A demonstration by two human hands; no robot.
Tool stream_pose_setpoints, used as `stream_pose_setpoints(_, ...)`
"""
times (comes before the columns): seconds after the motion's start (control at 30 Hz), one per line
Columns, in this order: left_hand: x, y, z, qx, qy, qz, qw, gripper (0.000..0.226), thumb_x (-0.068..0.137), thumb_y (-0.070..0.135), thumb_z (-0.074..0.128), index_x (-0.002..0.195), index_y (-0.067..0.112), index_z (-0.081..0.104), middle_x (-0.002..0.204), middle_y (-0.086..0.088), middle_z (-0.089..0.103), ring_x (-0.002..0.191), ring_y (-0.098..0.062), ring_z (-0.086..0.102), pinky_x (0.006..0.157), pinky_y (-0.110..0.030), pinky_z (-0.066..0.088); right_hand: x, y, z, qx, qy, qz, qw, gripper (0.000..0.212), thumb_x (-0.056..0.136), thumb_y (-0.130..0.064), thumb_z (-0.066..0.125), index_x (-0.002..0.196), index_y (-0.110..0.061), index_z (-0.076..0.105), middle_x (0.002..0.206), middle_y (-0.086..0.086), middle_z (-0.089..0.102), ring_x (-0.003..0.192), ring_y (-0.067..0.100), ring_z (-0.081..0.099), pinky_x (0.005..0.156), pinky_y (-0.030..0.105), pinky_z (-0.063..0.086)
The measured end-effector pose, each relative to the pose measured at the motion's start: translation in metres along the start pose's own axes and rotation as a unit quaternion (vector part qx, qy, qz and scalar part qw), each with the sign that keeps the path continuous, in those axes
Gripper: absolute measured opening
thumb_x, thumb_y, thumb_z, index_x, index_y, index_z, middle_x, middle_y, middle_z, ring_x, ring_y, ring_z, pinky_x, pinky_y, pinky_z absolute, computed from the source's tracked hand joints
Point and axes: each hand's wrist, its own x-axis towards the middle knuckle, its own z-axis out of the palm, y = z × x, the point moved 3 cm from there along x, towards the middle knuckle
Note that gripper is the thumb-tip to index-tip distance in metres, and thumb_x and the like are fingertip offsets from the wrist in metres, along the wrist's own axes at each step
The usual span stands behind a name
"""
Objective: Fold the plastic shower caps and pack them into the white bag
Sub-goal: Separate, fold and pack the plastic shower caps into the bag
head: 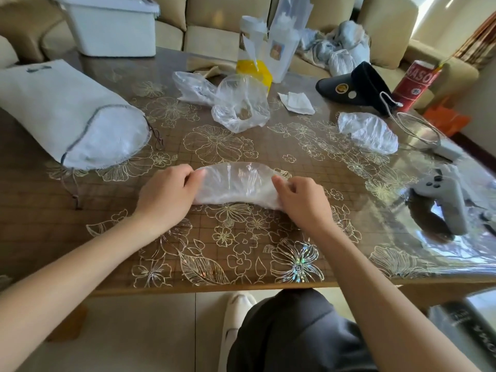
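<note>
I record one shower cap (236, 185) lying flat on the table (241, 264), folded into a half-moon. It sits to the right of the white bag (67, 114) and nearer the table's front edge than the bag. The left hand (166, 196) holds the end of the cap closer to the bag, its fingers curled together and pinching the plastic against the thumb. The right hand (300, 200) holds the end farther from the bag, fingers likewise curled and pinching the film. The bag lies on its side with its drawstring end turned toward the cap. A second shower cap (367, 131) lies crumpled far to the right of the bag, well apart from both hands. A loose clear plastic piece (240, 103) sits right of the bag, beyond the held cap; I cannot tell whether it is a cap. A grey controller (442, 194) rests farther right still.
</note>
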Motion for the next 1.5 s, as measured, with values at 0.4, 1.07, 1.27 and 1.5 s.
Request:
stream_pose_setpoints(0.4,0.009,-0.001,-0.001,0.211,0.043,-0.048,0.975,0.041,0.095,0.044,0.047,0.077,0.008,0.055,0.056,-0.004,0.053,0.049,-0.020,0.052,0.049,-0.029,0.044,0.009,-0.005,0.013,-0.211,0.070,0.001,0.975,0.041,0.100,-0.044,0.034,0.111,-0.008,0.048,0.109,0.009,0.061,0.091,0.027,0.062,0.062,0.029,0.034)
stream_pose_setpoints(1.07,-0.006,0.013,0.034,0.225,-0.254,0.079,0.937,0.110,0.051,0.078,-0.032,0.145,0.020,-0.022,0.153,0.004,-0.027,0.140,-0.009,-0.025,0.113,-0.039,-0.019,-0.012,-0.021,0.042,-0.243,-0.119,-0.186,0.944,0.081,0.089,-0.068,-0.001,0.152,-0.016,0.001,0.159,0.003,-0.004,0.146,0.018,-0.012,0.115,0.038,-0.017)
stream_pose_setpoints(1.27,0.000,0.011,0.030,0.171,-0.185,-0.081,0.964,0.083,0.084,0.064,-0.014,0.150,0.014,-0.005,0.156,-0.005,-0.017,0.144,-0.020,-0.016,0.113,-0.043,-0.015,-0.009,0.000,0.028,-0.206,-0.141,-0.114,0.962,0.072,0.093,-0.061,0.007,0.151,-0.019,-0.003,0.159,0.001,-0.010,0.145,0.015,-0.014,0.115,0.035,-0.015)
stream_pose_setpoints(1.5,0.018,0.009,0.023,0.103,-0.067,-0.172,0.977,0.016,0.092,0.026,0.053,0.102,0.014,0.058,0.144,-0.013,0.037,0.137,-0.030,0.025,0.114,-0.048,0.013,-0.003,-0.002,0.008,-0.062,-0.036,-0.080,0.994,0.063,0.098,-0.051,0.021,0.149,-0.014,0.021,0.157,0.005,0.020,0.146,0.019,0.009,0.119,0.036,0.003)
